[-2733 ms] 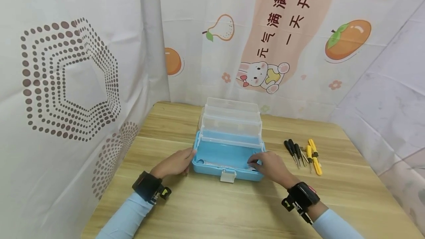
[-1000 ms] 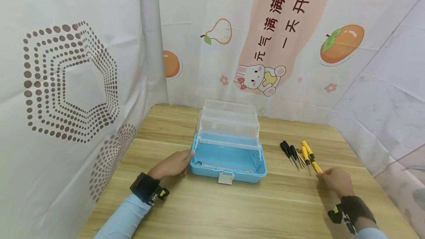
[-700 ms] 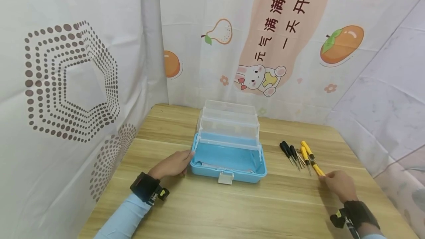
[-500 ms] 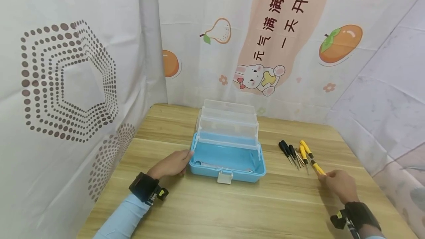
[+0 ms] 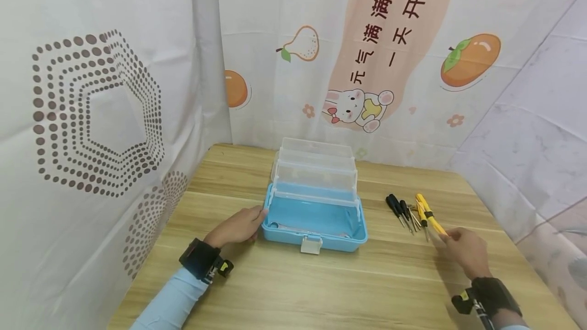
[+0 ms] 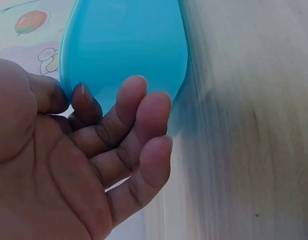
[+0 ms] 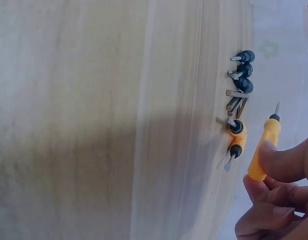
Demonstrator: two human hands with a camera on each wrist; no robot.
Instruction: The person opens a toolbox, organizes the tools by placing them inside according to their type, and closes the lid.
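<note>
My left hand (image 5: 238, 225) pinches the left end rim of a light blue toolbox (image 5: 285, 237), thumb and index finger at the edge and the other fingers loosely bent in the left wrist view. The box stands open, its clear tiered trays (image 5: 316, 172) folded back. A wrench (image 5: 295, 229) lies inside along the front wall. To the right, my right hand (image 5: 469, 252) pinches the yellow handle of a screwdriver (image 7: 263, 150), its tip pointing away from the hand, above the table in the right wrist view. Two other yellow-handled screwdrivers (image 7: 237, 127) lie close by.
Several black-handled screwdrivers (image 5: 394, 207) and small brass-coloured rods (image 5: 414, 216) lie right of the toolbox. The wooden table (image 5: 321, 289) is bounded by printed curtains (image 5: 257, 65) at the back and sides. A white latch (image 5: 311, 245) hangs at the box's front.
My right hand has left the toolbox's right end, moved right to the tools and taken hold of a yellow screwdriver, which is now raised slightly. My left hand has stayed at the box.
</note>
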